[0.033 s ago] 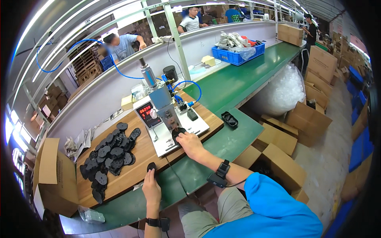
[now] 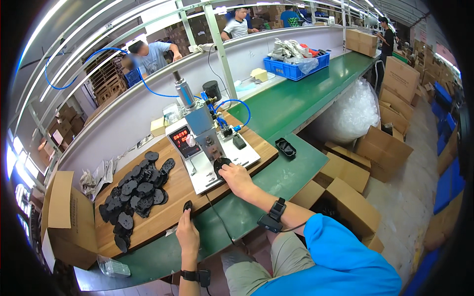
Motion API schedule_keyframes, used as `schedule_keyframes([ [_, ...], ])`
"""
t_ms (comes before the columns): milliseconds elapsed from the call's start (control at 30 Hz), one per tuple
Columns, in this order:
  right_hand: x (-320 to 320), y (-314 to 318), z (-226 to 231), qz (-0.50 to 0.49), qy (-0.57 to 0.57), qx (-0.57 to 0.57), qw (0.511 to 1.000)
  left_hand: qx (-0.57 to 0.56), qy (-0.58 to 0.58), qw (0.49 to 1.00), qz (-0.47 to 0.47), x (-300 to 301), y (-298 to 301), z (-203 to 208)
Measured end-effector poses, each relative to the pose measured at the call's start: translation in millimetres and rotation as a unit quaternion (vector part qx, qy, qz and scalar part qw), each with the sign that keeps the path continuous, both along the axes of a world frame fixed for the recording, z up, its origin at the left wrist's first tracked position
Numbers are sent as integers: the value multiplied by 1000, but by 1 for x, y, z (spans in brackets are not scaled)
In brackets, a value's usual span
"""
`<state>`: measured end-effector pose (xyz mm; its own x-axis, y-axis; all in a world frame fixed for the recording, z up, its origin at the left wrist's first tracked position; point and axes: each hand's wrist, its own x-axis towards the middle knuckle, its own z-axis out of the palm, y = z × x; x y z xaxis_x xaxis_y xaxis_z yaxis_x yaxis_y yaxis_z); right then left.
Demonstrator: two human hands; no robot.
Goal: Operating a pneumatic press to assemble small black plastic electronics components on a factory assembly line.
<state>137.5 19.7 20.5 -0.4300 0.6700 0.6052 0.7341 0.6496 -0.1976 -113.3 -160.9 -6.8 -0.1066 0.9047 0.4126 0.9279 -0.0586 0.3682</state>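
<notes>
The left hand (image 2: 188, 236) holds a small black piece (image 2: 187, 205); the right hand (image 2: 238, 178) grips a black disc (image 2: 221, 166) under the press (image 2: 200, 121). Beyond that hand, a blue bin (image 2: 313, 71) holds pale bags (image 2: 291, 52); right of the hand sits an open carton (image 2: 363, 212), contents unclear. Left of both hands, black parts (image 2: 133, 188) lie piled on a wooden board (image 2: 165, 213) over a green table (image 2: 286, 180); cartons (image 2: 382, 154) crowd the floor far right.
</notes>
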Motion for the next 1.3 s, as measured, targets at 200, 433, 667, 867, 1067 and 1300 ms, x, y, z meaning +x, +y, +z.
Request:
schedule_keyframes([
  [200, -3, 8, 7, 11, 7, -8, 1000, 99, 15, 993, -66, 22, 29, 32],
  [433, 60, -31, 30, 27, 121, 34, 992, 131, 98, 975, -149, 93, 97, 48],
  [667, 168, -191, -31, -112, 195, -26, 974, 93, 184, 970, -128, 124, 151, 24],
  [867, 245, -295, -132, -281, 164, -185, 927, 78, 144, 975, -150, 121, 155, 22],
  [1067, 262, -308, -176, -291, 132, -176, 931, 81, 216, 958, -167, 121, 160, 20],
  [1300, 258, -295, -179, -259, 100, -181, 943, 102, 216, 955, -176, 116, 158, 24],
])
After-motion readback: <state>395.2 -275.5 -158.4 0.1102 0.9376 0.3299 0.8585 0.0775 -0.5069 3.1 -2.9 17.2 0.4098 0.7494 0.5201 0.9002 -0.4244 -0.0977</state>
